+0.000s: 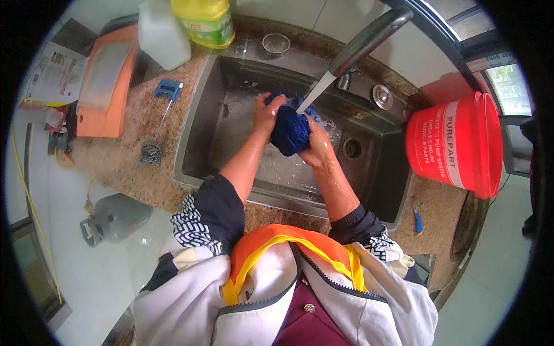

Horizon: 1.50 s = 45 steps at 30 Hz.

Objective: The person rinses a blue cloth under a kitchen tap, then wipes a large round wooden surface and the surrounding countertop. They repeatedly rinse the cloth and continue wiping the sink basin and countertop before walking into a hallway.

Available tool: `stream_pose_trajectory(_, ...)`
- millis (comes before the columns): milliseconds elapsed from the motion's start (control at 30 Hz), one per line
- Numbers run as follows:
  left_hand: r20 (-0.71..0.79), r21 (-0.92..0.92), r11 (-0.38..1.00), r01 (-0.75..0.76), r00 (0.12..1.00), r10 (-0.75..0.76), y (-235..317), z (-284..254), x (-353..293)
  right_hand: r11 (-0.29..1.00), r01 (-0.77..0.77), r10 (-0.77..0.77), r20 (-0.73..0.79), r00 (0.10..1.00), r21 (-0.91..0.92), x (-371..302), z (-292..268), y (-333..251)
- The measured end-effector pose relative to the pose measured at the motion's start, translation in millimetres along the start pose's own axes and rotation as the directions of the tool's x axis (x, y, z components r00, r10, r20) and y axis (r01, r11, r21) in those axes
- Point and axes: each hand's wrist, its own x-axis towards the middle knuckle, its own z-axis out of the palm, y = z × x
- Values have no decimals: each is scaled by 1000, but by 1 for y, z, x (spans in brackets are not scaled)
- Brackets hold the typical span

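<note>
A dark blue wet cloth (290, 132) is bunched between my two hands above the sink (242, 167). Water streams from the faucet (369, 43) onto the top of the cloth. My left hand (267, 115) is closed on its left side, with the fingers bent over the top. On the right side my right hand (317, 144) grips it, fingers partly hidden behind the cloth. Both hands and forearms are wet. Beneath them, the sink bottom is wet and splashed, and the drain (352, 148) shows to the right.
Right of the sink stands a red bucket (427, 144); a blue-handled tool (418, 220) lies nearer me. On the left counter are a scourer with a blue handle (167, 89), an orange board (107, 118), a white jug (163, 37) and a yellow bottle (205, 23). A gas cylinder (118, 218) is below.
</note>
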Motion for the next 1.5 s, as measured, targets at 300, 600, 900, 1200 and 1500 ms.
stream_pose_trajectory(300, 440, -631, 689, 357, 896, -61, -28, 2, -13, 986, -160, 160, -25, 987, -42, -10, -27, -12)
stream_pose_trajectory(600, 426, -160, 974, 159, 902, -77, 11, 2, 21, 575, -40, 124, 39, 991, -817, 2, -2, -40)
stream_pose_trajectory(900, -132, 703, 703, -108, 952, 278, 11, 40, 30, -229, 1, -302, 72, 951, -973, 22, -4, -13)
stream_pose_trajectory(1200, 224, -401, 861, 312, 945, -238, 15, 21, 21, 882, 34, -130, -172, 976, -471, -4, -12, -51)
stream_pose_trajectory(1500, 367, -416, 851, 320, 915, -165, 11, -4, 2, 909, -357, 331, 151, 932, 213, -16, -17, -17)
